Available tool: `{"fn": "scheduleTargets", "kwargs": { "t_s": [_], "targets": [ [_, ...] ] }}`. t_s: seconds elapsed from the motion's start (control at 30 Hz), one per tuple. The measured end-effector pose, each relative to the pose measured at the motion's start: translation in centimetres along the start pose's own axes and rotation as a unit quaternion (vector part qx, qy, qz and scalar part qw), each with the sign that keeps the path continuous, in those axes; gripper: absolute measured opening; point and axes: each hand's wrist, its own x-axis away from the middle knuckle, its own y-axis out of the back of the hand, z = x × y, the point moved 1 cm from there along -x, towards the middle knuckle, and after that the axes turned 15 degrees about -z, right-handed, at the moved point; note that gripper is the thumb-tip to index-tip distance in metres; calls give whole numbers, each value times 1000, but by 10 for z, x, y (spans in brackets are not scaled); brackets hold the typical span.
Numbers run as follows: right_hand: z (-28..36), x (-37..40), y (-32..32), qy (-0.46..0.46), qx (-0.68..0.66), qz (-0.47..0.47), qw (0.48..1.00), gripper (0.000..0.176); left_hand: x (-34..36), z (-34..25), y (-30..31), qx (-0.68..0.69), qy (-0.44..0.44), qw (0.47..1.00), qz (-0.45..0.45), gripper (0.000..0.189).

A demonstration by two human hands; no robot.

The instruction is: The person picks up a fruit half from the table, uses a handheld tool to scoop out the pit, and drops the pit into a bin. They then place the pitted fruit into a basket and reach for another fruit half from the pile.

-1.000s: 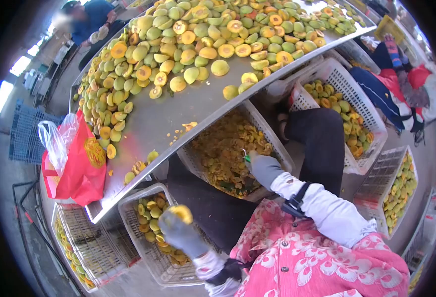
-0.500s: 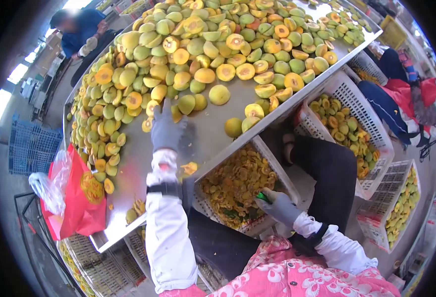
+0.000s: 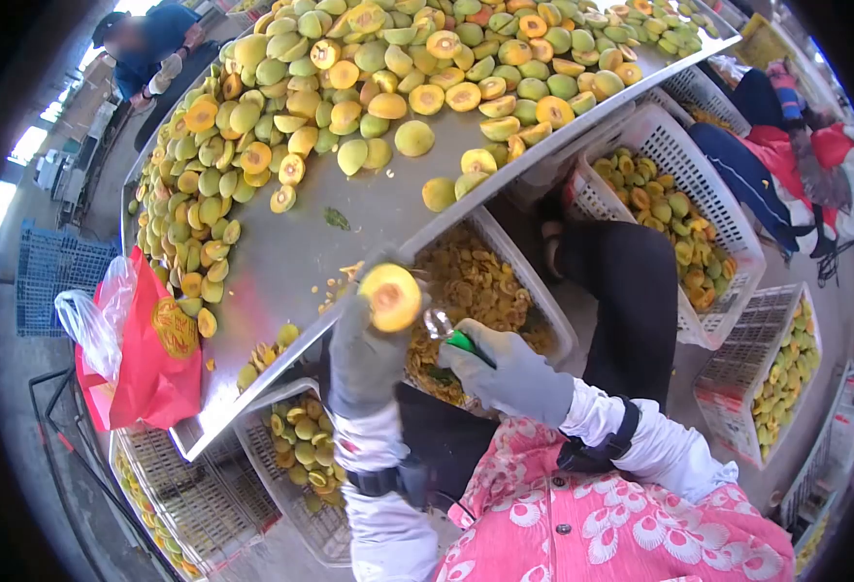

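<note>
My gloved left hand [image 3: 361, 354] holds up a halved yellow-green fruit [image 3: 390, 298], its cut side and brown centre facing me. Close to its right, my gloved right hand [image 3: 514, 369] grips a small green-handled tool [image 3: 470, 346]. The tool's shiny metal tip [image 3: 438, 324] points at the fruit half, a small gap apart; its exact shape is hard to make out. Below both hands sits a crate [image 3: 548, 306] of yellow-brown fruit scraps [image 3: 476, 276]. A heap of fruit halves [image 3: 349, 78] covers the far side of the metal table [image 3: 388, 209].
A red bag [image 3: 146, 364] hangs at the table's left corner. White crates of fruit halves stand at right [image 3: 738, 228] and lower left [image 3: 296, 524]. My knee [image 3: 631, 320] is beside the scrap crate. Another person [image 3: 160, 44] sits far left; a leaf [image 3: 337, 218] lies on the table.
My left hand has come back from the heap to the table's near edge, now with a fruit half. My right hand has risen and moved left, bringing the tool beside it.
</note>
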Motion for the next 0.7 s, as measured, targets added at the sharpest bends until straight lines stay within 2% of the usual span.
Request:
{"fn": "scheduleTargets", "kwargs": {
  "t_s": [0.03, 0.1, 0.13, 0.2, 0.23, 0.3, 0.4, 0.47, 0.53, 0.57, 0.6, 0.63, 0.67, 0.7],
  "targets": [
    [1, 6, -5, 1, 3, -1, 1000, 26, 18, -8, -9, -17, 47, 999, -15, 33],
    [0, 16, -10, 57, 9, -32, 998, 28, 46, -5, -21, 176, 136, 972, -82, 36],
    [-14, 16, -14, 145, 41, -71, 986, 32, 54, -5, -27, 179, 133, 971, -83, 36],
    [-15, 24, -15, 172, 72, -88, 979, 33, 66, -9, -34, 250, 199, 936, -149, 60],
    [-15, 27, -15, 195, 101, -106, 970, 34, 70, -11, -36, 251, 196, 936, -148, 60],
    [-13, 32, -19, 201, 107, -121, 966, 34, 77, -14, -38, 165, 119, 965, -166, 56],
    [-13, 36, -24, 212, 120, -134, 961, 34, 82, -18, -40, 175, 88, 962, -188, 52],
    [-16, 38, -24, 216, 127, -129, 959, 34, 83, -22, -38, 176, 94, 963, -183, 50],
    [-20, 37, -21, 200, 86, -67, 974, 37, 81, -24, -39, 176, 104, 963, -175, 49],
    [-10, 38, -15, 198, 88, -66, 974, 37, 79, -25, -40, 155, 115, 966, -173, 46],
    [7, 40, -7, 37, 35, 26, 998, 38, 78, -26, -40, 133, 124, 969, -168, 43],
    [18, 43, -3, -126, -21, 116, 985, 40, 78, -23, -40, 131, 125, 969, -166, 43],
    [21, 43, 0, -127, -25, 114, 985, 40, 79, -18, -40, 74, 76, 977, -183, 40],
    [22, 44, 2, -174, -63, 146, 972, 40, 80, -16, -40, 17, 28, 980, -197, 37]
  ]
}}
